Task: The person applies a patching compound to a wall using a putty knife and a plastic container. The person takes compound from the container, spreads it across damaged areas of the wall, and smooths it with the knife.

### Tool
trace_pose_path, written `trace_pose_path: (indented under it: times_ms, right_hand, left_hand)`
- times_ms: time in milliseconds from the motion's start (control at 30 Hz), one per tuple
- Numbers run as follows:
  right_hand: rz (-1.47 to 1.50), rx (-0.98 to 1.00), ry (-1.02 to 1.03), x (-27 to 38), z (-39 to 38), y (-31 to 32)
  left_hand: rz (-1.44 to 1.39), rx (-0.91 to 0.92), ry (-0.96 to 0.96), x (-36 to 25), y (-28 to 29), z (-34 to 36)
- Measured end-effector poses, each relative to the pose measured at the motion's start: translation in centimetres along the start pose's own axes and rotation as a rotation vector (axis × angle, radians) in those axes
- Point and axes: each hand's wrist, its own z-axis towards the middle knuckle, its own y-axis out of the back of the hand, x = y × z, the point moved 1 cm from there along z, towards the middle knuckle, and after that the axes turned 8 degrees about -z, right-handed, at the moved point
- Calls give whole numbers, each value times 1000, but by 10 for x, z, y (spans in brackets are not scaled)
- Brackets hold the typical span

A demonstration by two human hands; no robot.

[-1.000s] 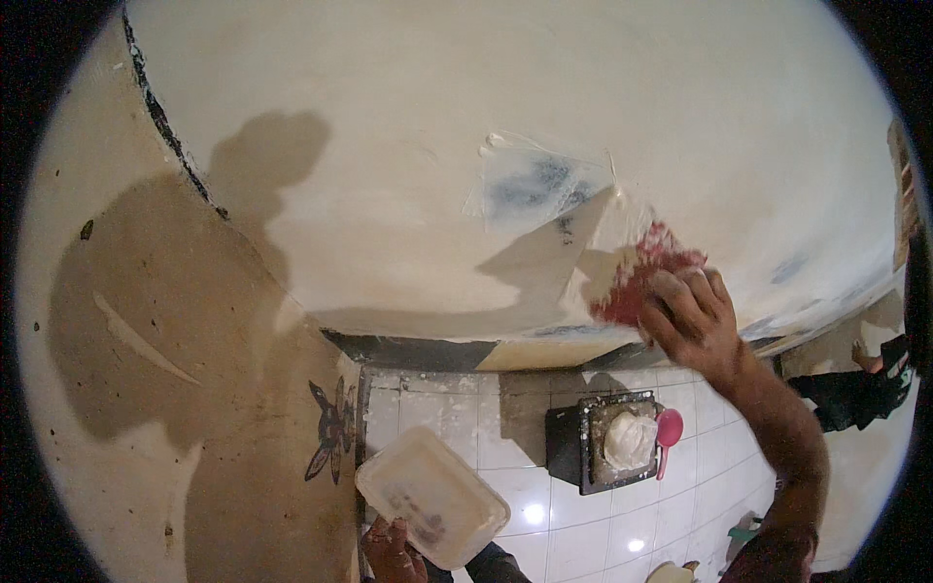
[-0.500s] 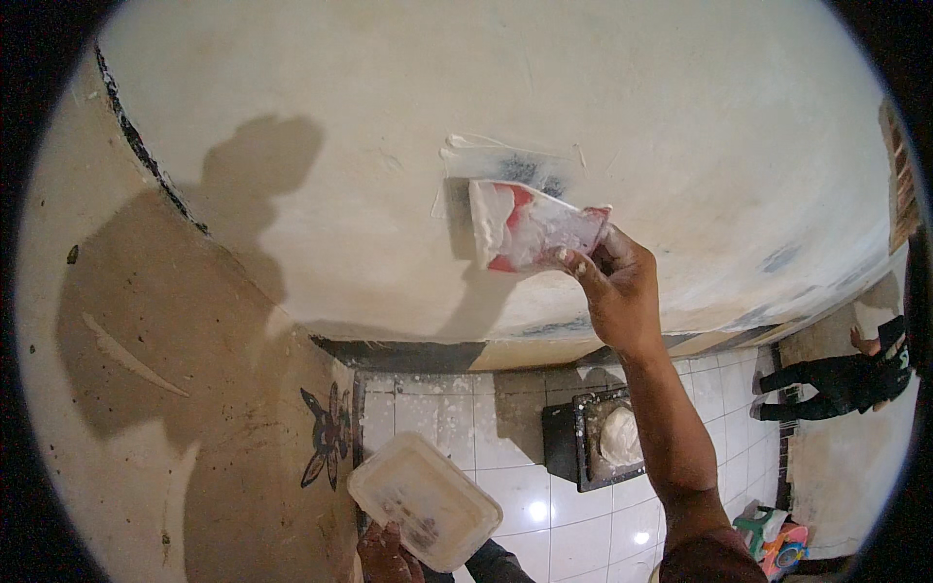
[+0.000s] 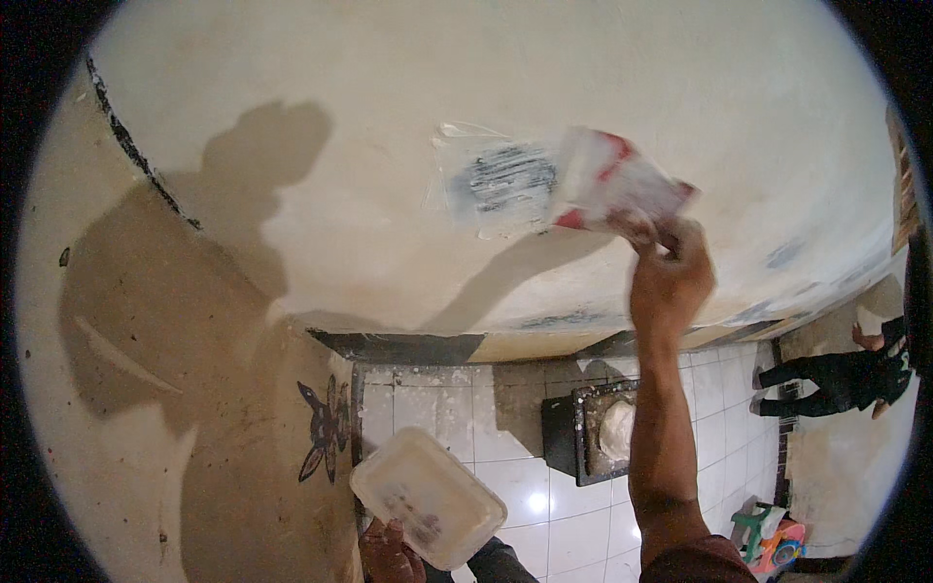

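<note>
Below and to the right of the black tub [image 3: 559, 435], the person wears a dark maroon sleeve [image 3: 702, 564] of plain appearance, short enough to leave the forearm [image 3: 664, 432] bare; its weave is too dim to read. The right hand [image 3: 673, 264], above and to the right of the tub, is ungloved, with whitish residue on the thumb, blurred in outline. Below and to the left of the tub, the left hand [image 3: 389, 556] is likewise ungloved, and near it shows dark grey cloth [image 3: 501, 562], garment type undetermined.
</note>
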Motion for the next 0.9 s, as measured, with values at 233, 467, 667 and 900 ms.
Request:
trace_pose_path:
  times_ms: [233,467,667,900]
  right_hand:
    - [895,563,-357,-35,-68,52]
    - [181,360,765,28,-50,50]
    - [14,-37,1282,79,-9,18]
    - [-113,116,1328,44,-22,9]
  left_hand:
    - [-44,-6,1,-1,5,-1]
    - [-144,-32,13,0,24,0]
    - [105,-23,-69,-11,-14,-28]
    - [699,155,-400,-21,-14,-33]
